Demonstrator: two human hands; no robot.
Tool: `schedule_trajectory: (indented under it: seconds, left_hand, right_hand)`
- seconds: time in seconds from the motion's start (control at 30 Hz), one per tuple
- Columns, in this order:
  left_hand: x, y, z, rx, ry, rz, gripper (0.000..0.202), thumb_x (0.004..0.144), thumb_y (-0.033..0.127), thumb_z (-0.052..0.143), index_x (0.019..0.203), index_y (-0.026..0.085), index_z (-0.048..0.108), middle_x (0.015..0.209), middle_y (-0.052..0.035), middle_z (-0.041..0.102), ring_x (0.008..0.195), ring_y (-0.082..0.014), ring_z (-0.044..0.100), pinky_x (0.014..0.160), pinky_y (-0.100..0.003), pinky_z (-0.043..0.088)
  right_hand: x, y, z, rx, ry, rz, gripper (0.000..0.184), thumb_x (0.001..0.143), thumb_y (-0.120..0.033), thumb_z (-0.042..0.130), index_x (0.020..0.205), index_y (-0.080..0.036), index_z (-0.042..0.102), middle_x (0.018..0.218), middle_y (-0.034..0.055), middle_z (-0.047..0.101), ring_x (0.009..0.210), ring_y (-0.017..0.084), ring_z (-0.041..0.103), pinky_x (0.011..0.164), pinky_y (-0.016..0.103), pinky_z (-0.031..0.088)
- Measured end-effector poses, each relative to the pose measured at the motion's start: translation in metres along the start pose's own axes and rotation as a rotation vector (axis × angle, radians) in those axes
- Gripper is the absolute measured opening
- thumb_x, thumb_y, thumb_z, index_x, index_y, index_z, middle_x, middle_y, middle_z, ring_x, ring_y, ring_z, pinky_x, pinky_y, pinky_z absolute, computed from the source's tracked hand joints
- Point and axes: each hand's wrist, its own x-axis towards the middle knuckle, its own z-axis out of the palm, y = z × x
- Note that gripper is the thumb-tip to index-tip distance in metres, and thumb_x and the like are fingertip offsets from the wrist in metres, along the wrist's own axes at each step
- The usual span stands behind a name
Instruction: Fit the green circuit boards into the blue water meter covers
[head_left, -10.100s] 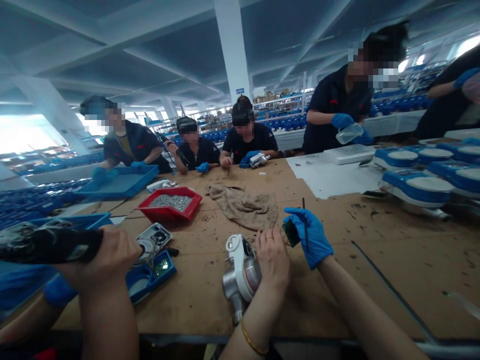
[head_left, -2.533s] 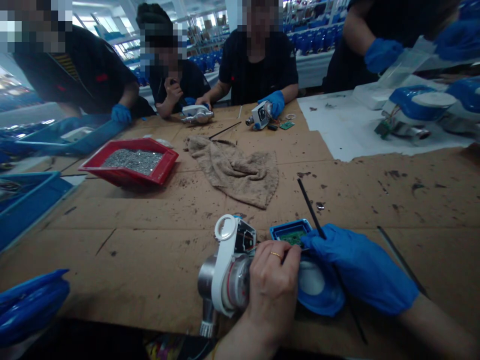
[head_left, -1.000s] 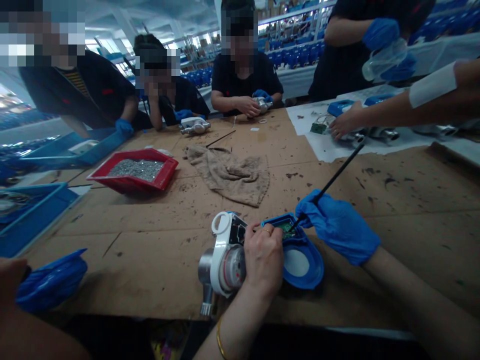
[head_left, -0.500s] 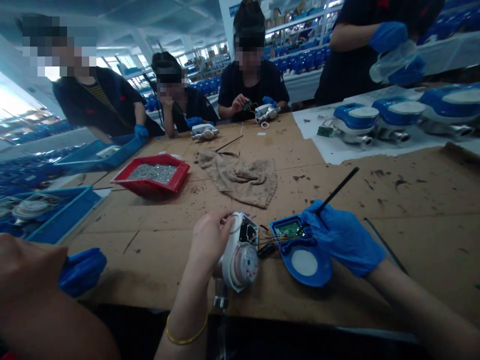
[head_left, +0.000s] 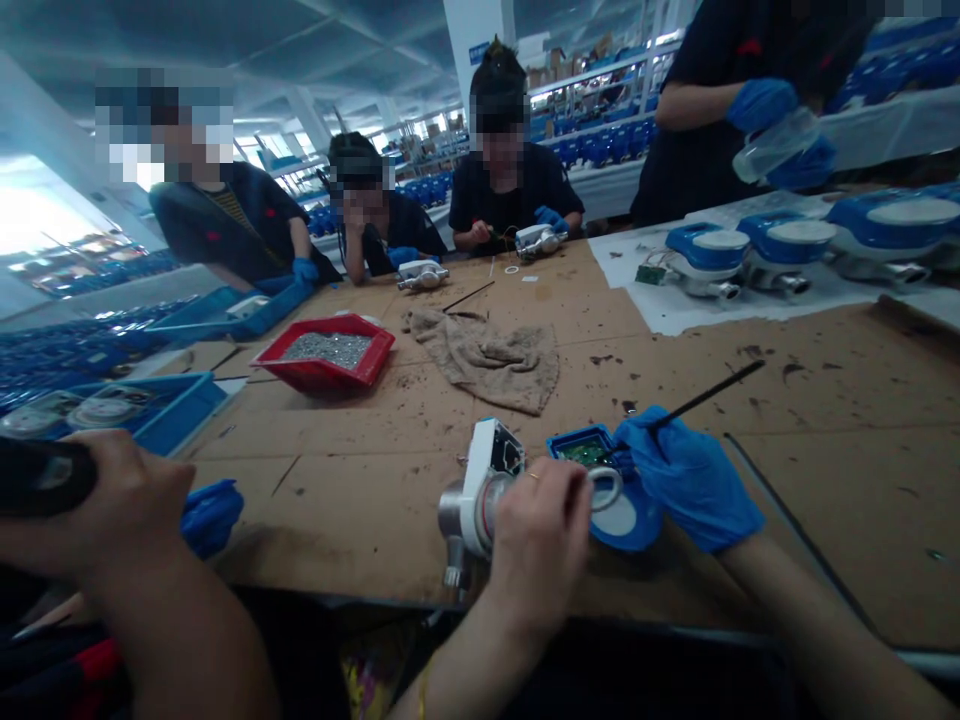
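Observation:
My left hand (head_left: pixel 541 530), bare, pinches a pale ring (head_left: pixel 616 490) over the blue meter cover (head_left: pixel 643 520). In front of me lies the water meter (head_left: pixel 472 490), its white housing on a metal pipe body, partly hidden behind that hand. My right hand (head_left: pixel 686 480), in a blue glove, is closed around a thin black rod (head_left: pixel 716 390) that slants up to the right. Its gloved fingers are at the cover's upper edge, close to the green circuit board (head_left: pixel 581 453) inside. The wires between meter and cover are mostly hidden by my left hand.
A brown rag (head_left: pixel 502 355) and a red bin (head_left: pixel 379 360) of small metal parts lie ahead. Finished-looking meters (head_left: pixel 787 240) stand at the right back. At left, a neighbour's bare hand (head_left: pixel 135 490) grips a black tool, near a blue tray (head_left: pixel 187 410). Other workers sit opposite.
My left hand has left the side of the meter and moved right, now with the pale ring in its fingers. The neighbour's hand with the black tool has come into view at left.

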Motion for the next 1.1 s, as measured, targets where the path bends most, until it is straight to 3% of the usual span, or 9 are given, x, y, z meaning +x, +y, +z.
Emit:
schedule_trajectory:
  seconds: [0.07,0.13,0.2,0.27,0.37,0.47,0.77,0.93,1.1]
  left_hand:
    - [-0.011,0.005,0.022,0.118,-0.032,0.111,0.009,0.093,0.015,0.06,0.09,0.018,0.068,0.086,-0.0021,0.072,0.08,-0.0161,0.069,0.071,-0.026,0.056]
    - [-0.017,0.002,0.027,0.206,-0.002,0.138,0.007,0.093,0.018,0.062,0.094,0.019,0.069,0.09,-0.0034,0.072,0.083,-0.0178,0.069,0.073,-0.028,0.057]
    - [-0.015,-0.007,0.012,0.29,0.128,0.056,0.014,0.093,0.026,0.063,0.105,0.02,0.068,0.104,-0.0067,0.072,0.094,-0.0211,0.068,0.082,-0.033,0.058]
    - [-0.007,-0.022,-0.015,0.411,0.185,-0.175,0.026,0.094,0.034,0.062,0.113,0.017,0.066,0.115,-0.0124,0.07,0.106,-0.0277,0.066,0.092,-0.042,0.055]
    - [0.009,-0.046,-0.051,0.436,-0.178,-0.553,0.038,0.095,0.048,0.057,0.108,0.013,0.065,0.106,-0.0155,0.072,0.103,-0.033,0.068,0.087,-0.043,0.052]
    - [0.019,-0.06,-0.064,0.364,-0.451,-0.576,0.038,0.098,0.05,0.049,0.101,0.016,0.065,0.1,-0.0125,0.075,0.097,-0.0307,0.071,0.079,-0.036,0.049]
    - [0.024,-0.067,-0.064,0.417,-0.354,-0.58,0.041,0.099,0.047,0.043,0.1,0.015,0.068,0.107,-0.0164,0.075,0.106,-0.0322,0.069,0.081,-0.035,0.045]
    - [0.018,-0.091,-0.08,0.354,-0.268,-0.642,0.044,0.098,0.05,0.046,0.097,0.016,0.073,0.105,-0.0143,0.076,0.103,-0.0284,0.07,0.081,-0.032,0.047]
    - [0.007,-0.134,-0.112,0.332,-0.144,-0.778,0.05,0.098,0.055,0.045,0.1,0.015,0.076,0.106,-0.0153,0.076,0.103,-0.0267,0.071,0.082,-0.031,0.049]
  right_hand:
    - [-0.008,0.003,-0.001,0.017,-0.011,0.035,0.029,0.085,-0.046,0.045,0.069,-0.025,0.058,0.064,0.0074,0.072,0.058,0.025,0.069,0.051,0.029,0.04]
    - [-0.015,0.005,-0.002,0.044,-0.001,0.07,0.029,0.085,-0.048,0.047,0.072,-0.025,0.059,0.068,0.0073,0.073,0.062,0.025,0.07,0.053,0.029,0.041]
    - [-0.022,0.004,-0.002,0.061,0.035,0.11,0.032,0.086,-0.051,0.046,0.076,-0.025,0.061,0.075,0.0087,0.075,0.066,0.025,0.07,0.056,0.031,0.042]
    - [-0.029,0.0,-0.004,0.068,0.086,0.154,0.038,0.088,-0.056,0.044,0.076,-0.025,0.062,0.074,0.0098,0.073,0.062,0.025,0.067,0.055,0.032,0.04]
    - [-0.037,-0.011,-0.007,0.097,0.143,0.183,0.044,0.088,-0.061,0.042,0.075,-0.025,0.064,0.063,0.0079,0.067,0.048,0.02,0.051,0.05,0.032,0.034]
    - [-0.043,-0.018,-0.009,0.106,0.178,0.221,0.049,0.088,-0.064,0.041,0.08,-0.024,0.067,0.061,0.0074,0.063,0.044,0.017,0.037,0.049,0.033,0.031]
    - [-0.051,-0.041,0.01,0.142,0.261,0.278,0.052,0.086,-0.066,0.042,0.079,-0.022,0.067,0.064,0.0085,0.062,0.047,0.017,0.037,0.049,0.032,0.03]
    - [-0.056,-0.062,0.04,0.118,0.147,0.319,0.045,0.088,-0.062,0.049,0.072,-0.024,0.065,0.072,0.0135,0.068,0.063,0.027,0.061,0.054,0.036,0.039]
    - [-0.049,-0.087,0.095,0.117,0.072,0.023,0.038,0.097,-0.051,0.041,0.085,-0.027,0.068,0.076,0.0056,0.071,0.064,0.028,0.066,0.051,0.035,0.044]
